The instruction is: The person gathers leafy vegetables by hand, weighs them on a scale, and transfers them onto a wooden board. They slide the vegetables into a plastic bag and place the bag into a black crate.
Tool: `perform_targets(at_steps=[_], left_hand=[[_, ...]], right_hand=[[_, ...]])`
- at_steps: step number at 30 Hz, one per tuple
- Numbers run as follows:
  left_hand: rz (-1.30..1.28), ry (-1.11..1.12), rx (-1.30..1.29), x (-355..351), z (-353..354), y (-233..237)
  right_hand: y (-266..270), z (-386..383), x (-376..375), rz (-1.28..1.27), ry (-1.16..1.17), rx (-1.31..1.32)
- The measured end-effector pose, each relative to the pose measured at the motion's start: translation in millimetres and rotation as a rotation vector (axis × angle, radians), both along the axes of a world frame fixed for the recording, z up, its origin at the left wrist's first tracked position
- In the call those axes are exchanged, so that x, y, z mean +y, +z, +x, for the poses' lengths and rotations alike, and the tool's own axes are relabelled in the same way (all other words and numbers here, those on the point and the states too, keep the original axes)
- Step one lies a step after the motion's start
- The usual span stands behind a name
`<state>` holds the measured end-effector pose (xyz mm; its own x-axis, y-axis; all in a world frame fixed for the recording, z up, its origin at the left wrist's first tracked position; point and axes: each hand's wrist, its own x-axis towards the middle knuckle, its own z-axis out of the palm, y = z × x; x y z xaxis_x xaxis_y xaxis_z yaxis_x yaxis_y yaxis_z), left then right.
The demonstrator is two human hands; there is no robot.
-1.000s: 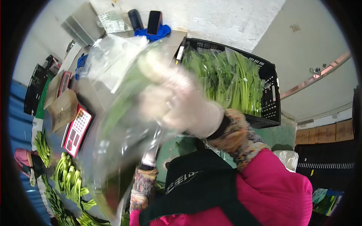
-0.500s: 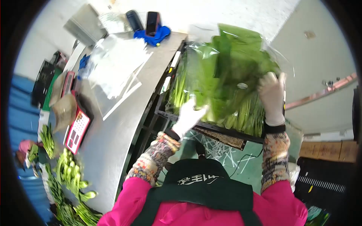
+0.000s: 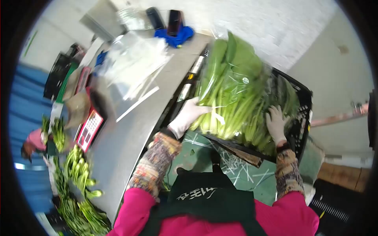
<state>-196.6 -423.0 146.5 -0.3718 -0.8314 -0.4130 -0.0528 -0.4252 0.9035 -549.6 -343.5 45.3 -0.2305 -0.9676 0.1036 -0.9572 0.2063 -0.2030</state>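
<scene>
A clear plastic bag of leafy greens (image 3: 236, 90) with pale green stalks lies in a black crate (image 3: 302, 129), leaves toward the far side and stem ends toward me. My left hand (image 3: 189, 116), in a white glove, rests at the bag's left edge with its thumb stretched over the plastic; its other fingers are partly hidden. On the right, my right hand (image 3: 277, 122), also gloved, touches the greens with its fingers spread. Another dark green bunch (image 3: 285, 92) shows along the crate's right side.
Left of the crate runs a metal table (image 3: 114, 157) with a stack of clear plastic bags (image 3: 136, 65), a red scale (image 3: 90, 128) and loose greens (image 3: 78, 171). Phones on a blue cloth (image 3: 175, 37) sit at the back. Another person (image 3: 34, 141) is at far left. White strips litter the floor (image 3: 232, 165).
The bag of greens has come down and settled flatter in the crate. My right hand has moved down from the bag's upper right onto the greens. The view has shifted slightly.
</scene>
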Motion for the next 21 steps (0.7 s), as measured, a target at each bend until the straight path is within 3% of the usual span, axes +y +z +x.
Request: perform_targets(at_steps=[1,2,3,5,7,9,11,13,14,15,16,17,18,19,20,21], left_hand=[[-0.162,-0.008,-0.138,-14.0,7.3,-41.0],[-0.232,-0.053,-0.668,-21.7,7.4,-42.4],[-0.254,-0.054,-0.834,-28.9,9.2,-57.6],[-0.337,0.212,-0.747,-22.0,12.3,-67.1],[-0.364,0.214,-0.668,-2.4,27.3,-21.8],[-0.417,0.292,-0.439,23.8,48.9,-15.4],[-0.573,0.367,-0.462,68.4,75.8,4.2],[-0.501,0.443,-0.566,115.6,119.7,2.0],[-0.485,0.593,-0.614,144.2,147.7,-1.9],[-0.466,0.724,-0.651,173.8,172.6,-7.4],[-0.317,0.903,-0.644,208.6,200.1,-4.1],[-0.286,1.066,-0.488,233.8,223.5,7.1],[-0.279,1.306,-0.511,265.7,252.1,-6.1],[-0.232,1.547,-0.576,298.1,293.0,-31.4],[-0.315,1.719,-0.665,336.4,343.3,-69.5],[-0.151,1.855,-0.958,360.6,359.8,-42.7]], right_hand=[[0.5,5.8,-2.7,-0.039,-0.002,-0.007],[6.1,14.9,-5.4,-0.102,0.006,-0.029],[14.8,22.0,-11.0,-0.159,0.010,-0.054],[45.7,53.3,-26.0,-0.185,0.109,-0.052],[70.3,98.6,-51.6,-0.352,0.365,-0.267],[80.4,135.2,-76.8,-0.352,0.528,-0.231],[78.1,174.1,-113.6,-0.390,0.579,0.166],[68.3,196.6,-139.8,-0.394,0.553,0.397],[27.7,179.1,-180.2,-0.569,0.683,0.284],[64.7,195.9,-152.5,0.158,0.424,0.263],[-50.6,124.8,-238.9,0.476,0.541,0.260],[-119.2,72.5,-302.9,0.654,0.847,0.642],[-177.8,29.3,-343.4,0.617,0.662,0.008],[-47.7,95.8,-278.2,0.693,0.533,-0.060],[-11.1,110.6,-277.6,0.622,0.531,0.055],[11.4,128.6,-275.6,0.548,0.524,0.165]])
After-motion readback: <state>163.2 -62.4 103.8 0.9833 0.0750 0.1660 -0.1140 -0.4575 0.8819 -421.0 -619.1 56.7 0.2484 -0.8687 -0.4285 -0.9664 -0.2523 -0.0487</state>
